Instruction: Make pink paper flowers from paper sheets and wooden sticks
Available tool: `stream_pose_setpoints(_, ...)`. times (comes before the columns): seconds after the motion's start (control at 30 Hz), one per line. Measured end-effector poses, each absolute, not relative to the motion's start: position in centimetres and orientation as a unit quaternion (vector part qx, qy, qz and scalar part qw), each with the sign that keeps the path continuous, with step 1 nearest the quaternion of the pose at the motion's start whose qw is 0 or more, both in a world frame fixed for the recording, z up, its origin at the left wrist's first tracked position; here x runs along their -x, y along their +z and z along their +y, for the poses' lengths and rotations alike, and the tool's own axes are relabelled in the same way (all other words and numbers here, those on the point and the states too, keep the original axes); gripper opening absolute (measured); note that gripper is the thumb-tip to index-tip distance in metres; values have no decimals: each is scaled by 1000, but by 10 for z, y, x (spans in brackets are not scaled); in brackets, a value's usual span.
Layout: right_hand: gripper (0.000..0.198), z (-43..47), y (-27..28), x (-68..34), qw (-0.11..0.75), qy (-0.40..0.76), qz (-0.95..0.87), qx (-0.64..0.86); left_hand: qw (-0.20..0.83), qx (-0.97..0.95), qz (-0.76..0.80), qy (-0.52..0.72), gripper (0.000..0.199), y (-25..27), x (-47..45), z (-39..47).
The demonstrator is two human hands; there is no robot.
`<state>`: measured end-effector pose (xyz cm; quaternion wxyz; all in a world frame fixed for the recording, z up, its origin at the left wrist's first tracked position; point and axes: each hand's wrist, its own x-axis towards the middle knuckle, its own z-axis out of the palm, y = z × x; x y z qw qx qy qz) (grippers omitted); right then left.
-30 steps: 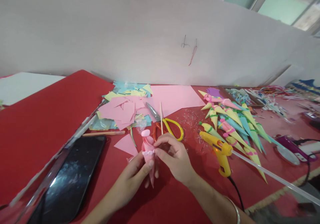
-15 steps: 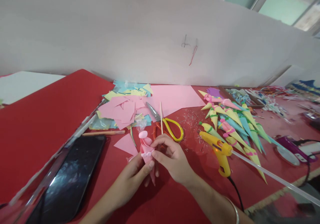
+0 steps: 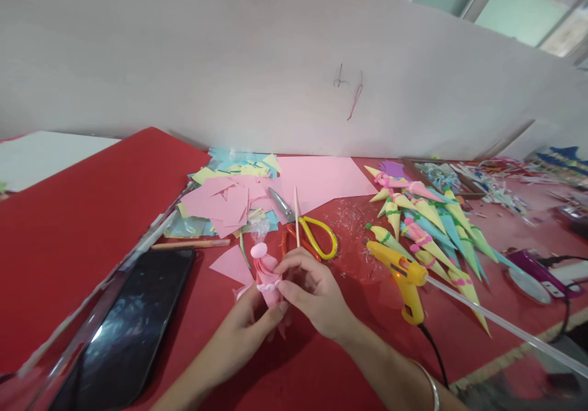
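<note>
A small pink paper cone (image 3: 265, 271) with a scalloped band and a round pink tip is held low in the middle of the view. My left hand (image 3: 250, 316) is closed around its lower part, the thumb lying across the front. The fingers of my right hand (image 3: 312, 288) pinch its right side at the band. Just beyond my hands lie scissors (image 3: 316, 237) with one yellow and one red handle, blades pointing away, and a thin pale stick (image 3: 296, 215) rests across them. The cone's pointed end is partly hidden by my fingers.
Right of my hands are a yellow glue gun (image 3: 399, 276) with a long clear glue stick and a pile of coloured paper cones (image 3: 427, 227). Cut pink paper pieces (image 3: 229, 199) lie behind. A black phone (image 3: 133, 325) is at left, beside a wooden pencil-like stick (image 3: 190, 245).
The cone has shifted slightly left and turned a little in my hands, its round tip now a bit lower. Both hands keep their hold; the things on the table stay put.
</note>
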<state>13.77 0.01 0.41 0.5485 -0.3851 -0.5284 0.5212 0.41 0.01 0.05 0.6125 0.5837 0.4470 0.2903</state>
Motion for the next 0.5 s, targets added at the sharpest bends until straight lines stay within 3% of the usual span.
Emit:
stream_pose_setpoints(0.23, 9, 10, 0, -149, 524, 436, -499, 535, 638, -553, 435, 313, 27, 4, -4, 3)
stream_pose_setpoints(0.5, 24, 12, -4, -163, 294, 329, -746, 499, 644, -495, 458, 361, 26, -1, -1, 9)
